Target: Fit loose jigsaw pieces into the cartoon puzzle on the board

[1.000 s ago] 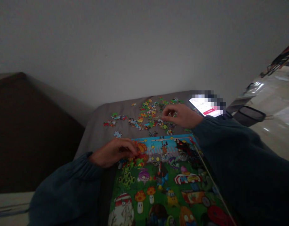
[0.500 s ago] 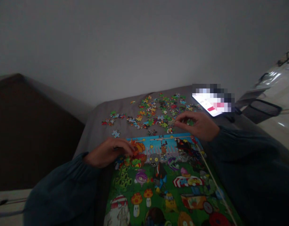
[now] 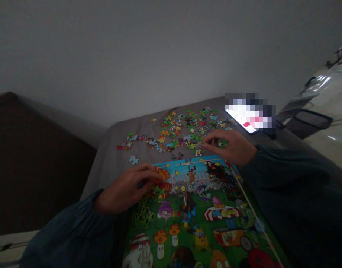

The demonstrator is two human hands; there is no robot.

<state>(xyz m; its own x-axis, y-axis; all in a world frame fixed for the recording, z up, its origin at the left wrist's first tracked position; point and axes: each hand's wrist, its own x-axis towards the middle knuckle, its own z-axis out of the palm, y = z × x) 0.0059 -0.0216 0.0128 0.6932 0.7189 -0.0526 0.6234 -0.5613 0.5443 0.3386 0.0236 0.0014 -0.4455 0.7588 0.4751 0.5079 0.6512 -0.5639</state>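
A picture puzzle (image 3: 184, 216) of cartoon plants and zombies lies in front of me, largely filled in, with a blue strip along its far edge. My left hand (image 3: 129, 186) rests at its upper left, fingers loosely bent and fingertips touching the orange part of the picture; I see nothing held there. Beyond the puzzle's far right corner, my right hand (image 3: 229, 145) pinches a small greyish puzzle piece (image 3: 199, 144) between thumb and fingertips, seen edge-on. Several loose pieces (image 3: 175, 128) are scattered behind the puzzle, some partly hidden by my right hand.
A lit phone (image 3: 245, 121) leans on a stand at the back right. Grey cloth (image 3: 104, 171) covers the surface, and a pale wall (image 3: 160, 56) rises behind it. A dark brown panel (image 3: 39, 167) is at the left. Chairs (image 3: 313, 121) stand on the shiny floor at the right.
The view has shifted slightly. My left hand has slid a little across the puzzle's upper left, its fingers bending more. My right hand keeps its pinch on the piece in nearly the same place.
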